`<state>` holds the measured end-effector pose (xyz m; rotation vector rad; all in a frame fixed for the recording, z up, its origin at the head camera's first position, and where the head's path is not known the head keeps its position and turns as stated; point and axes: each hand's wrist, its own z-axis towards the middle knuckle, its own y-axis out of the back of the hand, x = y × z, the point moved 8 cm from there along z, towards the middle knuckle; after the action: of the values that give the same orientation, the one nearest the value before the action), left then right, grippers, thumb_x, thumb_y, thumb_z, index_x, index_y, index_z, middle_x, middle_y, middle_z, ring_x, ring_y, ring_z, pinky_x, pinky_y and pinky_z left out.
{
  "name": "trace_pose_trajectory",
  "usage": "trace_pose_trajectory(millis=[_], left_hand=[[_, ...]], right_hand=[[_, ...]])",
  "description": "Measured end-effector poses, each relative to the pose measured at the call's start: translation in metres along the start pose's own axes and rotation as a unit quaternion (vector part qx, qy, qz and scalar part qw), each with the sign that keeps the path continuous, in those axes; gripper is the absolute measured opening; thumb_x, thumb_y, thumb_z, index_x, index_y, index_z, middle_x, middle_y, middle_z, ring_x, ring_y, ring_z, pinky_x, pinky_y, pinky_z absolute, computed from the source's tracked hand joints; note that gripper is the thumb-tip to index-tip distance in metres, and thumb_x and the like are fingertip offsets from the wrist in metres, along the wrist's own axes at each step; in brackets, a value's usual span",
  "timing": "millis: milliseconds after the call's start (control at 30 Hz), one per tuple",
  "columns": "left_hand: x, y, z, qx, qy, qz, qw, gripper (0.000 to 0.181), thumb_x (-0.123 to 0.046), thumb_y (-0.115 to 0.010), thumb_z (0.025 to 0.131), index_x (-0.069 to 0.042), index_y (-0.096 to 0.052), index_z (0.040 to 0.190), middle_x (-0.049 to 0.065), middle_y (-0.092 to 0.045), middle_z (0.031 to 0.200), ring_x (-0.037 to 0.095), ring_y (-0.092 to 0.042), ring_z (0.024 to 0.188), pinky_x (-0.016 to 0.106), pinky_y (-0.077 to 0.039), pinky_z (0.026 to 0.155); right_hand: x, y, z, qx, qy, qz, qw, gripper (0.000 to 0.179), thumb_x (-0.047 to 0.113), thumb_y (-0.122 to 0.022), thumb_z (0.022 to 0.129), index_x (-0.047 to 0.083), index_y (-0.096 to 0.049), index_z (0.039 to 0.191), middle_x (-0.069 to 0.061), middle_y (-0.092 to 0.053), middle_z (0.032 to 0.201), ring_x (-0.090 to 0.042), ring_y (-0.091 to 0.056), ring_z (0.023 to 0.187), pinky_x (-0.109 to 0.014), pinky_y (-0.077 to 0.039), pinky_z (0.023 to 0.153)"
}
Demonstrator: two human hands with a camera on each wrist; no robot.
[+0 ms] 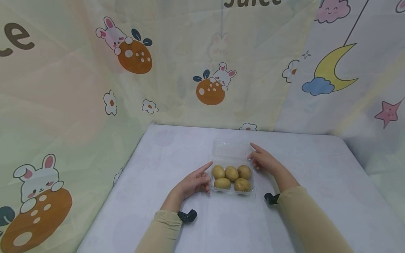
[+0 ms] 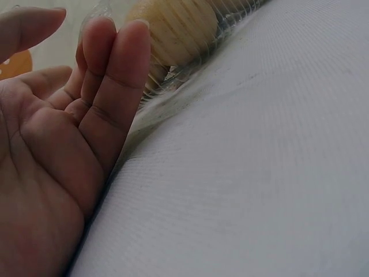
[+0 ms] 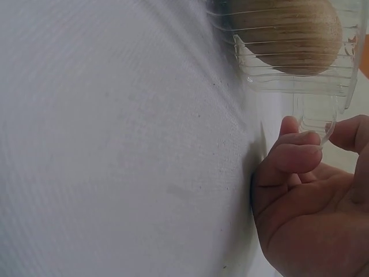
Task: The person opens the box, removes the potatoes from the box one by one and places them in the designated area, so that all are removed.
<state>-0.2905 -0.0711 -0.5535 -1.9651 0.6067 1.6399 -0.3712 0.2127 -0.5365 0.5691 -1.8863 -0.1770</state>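
The clear box sits on the table, its walls likely stopping five potatoes rolling, its lid back at twelve o'clock, the left hand loose and empty at nine, the right hand lightly pinching the lid's edge at two.

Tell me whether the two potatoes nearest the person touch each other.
Apart: the head view plainly shows a gap between the left front potato and the right front potato.

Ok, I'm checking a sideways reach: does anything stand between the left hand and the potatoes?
Yes: the clear container's side wall stands between left hand and potatoes. From above, nothing visible blocks them; the lid lies open.
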Motion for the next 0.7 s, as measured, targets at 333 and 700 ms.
trace_pose_trajectory(millis=[333, 700], left_hand=[[-0.0014, 0.0004, -0.0009, -0.008, 0.002, -0.004, 1.0, 0.067, -0.02, -0.055, 0.1, -0.03, -0.022, 0.158, 0.0, -0.057, 0.086, 0.014, -0.061, 0.073, 0.04, -0.06, 0.079], [-0.0011, 0.0007, -0.0005, -0.009, 0.005, -0.004, 0.9999, 0.067, -0.018, -0.054, 0.101, -0.029, -0.022, 0.158, 0.0, -0.056, 0.085, 0.014, -0.061, 0.073, 0.038, -0.06, 0.078]], right_hand=[[-0.0015, -0.0006, 0.001, 0.005, -0.008, -0.003, 0.9999, 0.073, 0.022, -0.044, 0.095, 0.021, -0.012, 0.16, -0.001, -0.053, 0.075, -0.016, -0.049, 0.064, -0.027, -0.047, 0.061], [-0.003, -0.0002, 0.0017, 0.014, -0.007, 0.004, 0.9999, 0.073, 0.021, -0.044, 0.095, 0.021, -0.012, 0.16, -0.002, -0.055, 0.078, -0.016, -0.05, 0.063, -0.028, -0.048, 0.061]])
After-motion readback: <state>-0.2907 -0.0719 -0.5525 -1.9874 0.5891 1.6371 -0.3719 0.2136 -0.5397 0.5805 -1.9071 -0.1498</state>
